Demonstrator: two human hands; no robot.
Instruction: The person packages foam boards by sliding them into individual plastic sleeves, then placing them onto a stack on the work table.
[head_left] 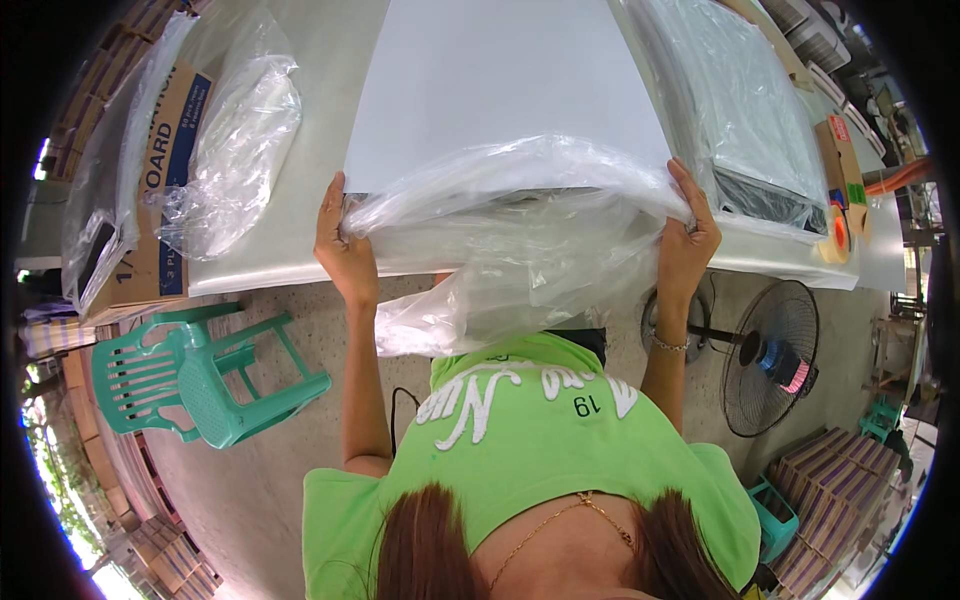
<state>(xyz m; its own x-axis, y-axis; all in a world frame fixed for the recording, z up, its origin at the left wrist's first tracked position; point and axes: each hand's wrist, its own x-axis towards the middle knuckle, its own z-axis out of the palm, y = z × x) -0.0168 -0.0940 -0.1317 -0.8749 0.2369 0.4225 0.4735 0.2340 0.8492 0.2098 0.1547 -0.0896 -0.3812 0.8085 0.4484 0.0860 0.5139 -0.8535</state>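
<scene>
Clear plastic bag (500, 240) at the table's (300, 240) near edge, its mouth drawn over a flat white board (500, 80); left hand (345, 250) and right hand (688, 240) each clenched on the bag's rim; cardboard box (160, 200) at the left corner.

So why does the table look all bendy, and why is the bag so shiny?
Head view: the fisheye lens curves the table edge toward the dark rim; daylight glints off the crinkled clear plastic bag that both hands pull over the white board.
</scene>
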